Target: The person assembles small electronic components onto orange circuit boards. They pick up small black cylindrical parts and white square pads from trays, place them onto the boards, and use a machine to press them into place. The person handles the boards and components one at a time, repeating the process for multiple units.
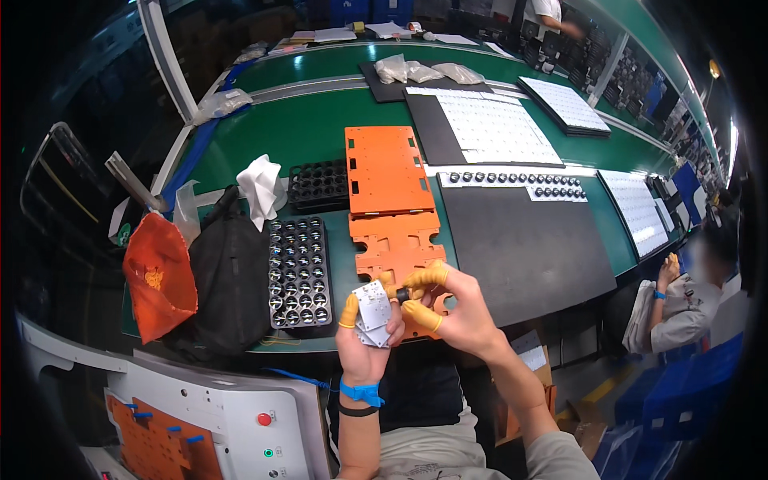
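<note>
My left hand (362, 358), with yellow finger cots and a blue wrist strap, grips a few small white boards (372, 308) fanned together. Between the yellow-covered thumb and fingers of my right hand (466, 314) is a small black round part (402, 295), close to the right edge of the top board; whether the two touch I cannot tell. Both hands are above the near end of an orange fixture plate (392, 236), whose flat orange lid (387, 168) lies folded back on the far side. Left of it, a black tray (301, 272) holds rows of shiny round lens-like parts.
A second black tray (318, 185) lies behind the first. To the right, a dark mat (520, 256) bears rows of black round parts (516, 180) on white boards. An orange bag (160, 280) and black cloth (228, 288) hang at the left edge. A co-worker (680, 300) sits at right.
</note>
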`<state>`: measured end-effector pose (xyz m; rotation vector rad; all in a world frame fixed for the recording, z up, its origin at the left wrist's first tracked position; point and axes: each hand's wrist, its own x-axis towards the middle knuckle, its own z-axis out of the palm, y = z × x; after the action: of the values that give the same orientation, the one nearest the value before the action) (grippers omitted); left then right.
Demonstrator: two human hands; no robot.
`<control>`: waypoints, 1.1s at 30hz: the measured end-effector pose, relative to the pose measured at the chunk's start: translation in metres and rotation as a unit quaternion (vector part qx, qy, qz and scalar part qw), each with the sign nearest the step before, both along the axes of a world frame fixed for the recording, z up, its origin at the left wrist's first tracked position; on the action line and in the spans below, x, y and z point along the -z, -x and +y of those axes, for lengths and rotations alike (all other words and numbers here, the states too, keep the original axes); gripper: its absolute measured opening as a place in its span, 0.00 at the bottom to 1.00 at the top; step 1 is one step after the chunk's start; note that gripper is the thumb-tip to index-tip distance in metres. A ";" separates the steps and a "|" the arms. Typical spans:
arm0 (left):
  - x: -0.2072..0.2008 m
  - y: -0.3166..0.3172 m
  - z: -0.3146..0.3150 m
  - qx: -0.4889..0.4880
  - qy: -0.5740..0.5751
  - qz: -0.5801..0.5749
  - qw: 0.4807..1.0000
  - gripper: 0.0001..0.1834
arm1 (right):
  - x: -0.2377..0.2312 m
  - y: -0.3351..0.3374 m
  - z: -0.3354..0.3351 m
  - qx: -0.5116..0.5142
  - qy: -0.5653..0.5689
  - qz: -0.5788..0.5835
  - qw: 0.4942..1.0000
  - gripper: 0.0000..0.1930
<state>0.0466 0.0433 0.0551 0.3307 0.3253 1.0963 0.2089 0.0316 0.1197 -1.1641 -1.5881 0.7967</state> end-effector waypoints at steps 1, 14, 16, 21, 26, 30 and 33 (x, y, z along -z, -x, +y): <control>-0.001 -0.002 -0.001 -0.009 0.003 0.003 1.000 0.32 | 0.003 0.001 -0.001 -0.003 0.006 0.008 1.000 0.11; 0.008 -0.008 -0.006 -0.022 -0.019 0.024 0.999 0.28 | 0.024 -0.002 0.002 -0.024 -0.009 -0.043 0.999 0.15; 0.004 -0.011 -0.008 -0.044 0.008 0.067 0.997 0.27 | 0.027 -0.002 0.004 -0.023 -0.049 -0.092 0.994 0.16; 0.007 -0.009 -0.003 -0.055 -0.029 0.130 0.990 0.29 | 0.028 0.005 0.007 0.001 -0.079 -0.178 0.981 0.16; 0.015 -0.002 -0.001 -0.023 -0.058 0.056 0.996 0.25 | 0.031 0.002 0.009 0.012 -0.075 -0.205 0.976 0.17; 0.018 0.000 -0.001 -0.013 -0.058 0.058 0.997 0.23 | 0.027 0.002 0.009 0.017 -0.085 -0.216 0.972 0.18; 0.018 0.002 -0.001 0.004 -0.049 0.045 0.998 0.22 | 0.025 -0.001 0.011 0.007 -0.089 -0.207 0.974 0.18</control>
<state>0.0445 0.0425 0.0371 0.4697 0.3494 1.0939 0.2098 0.0425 0.0945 -1.2617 -1.9445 0.4043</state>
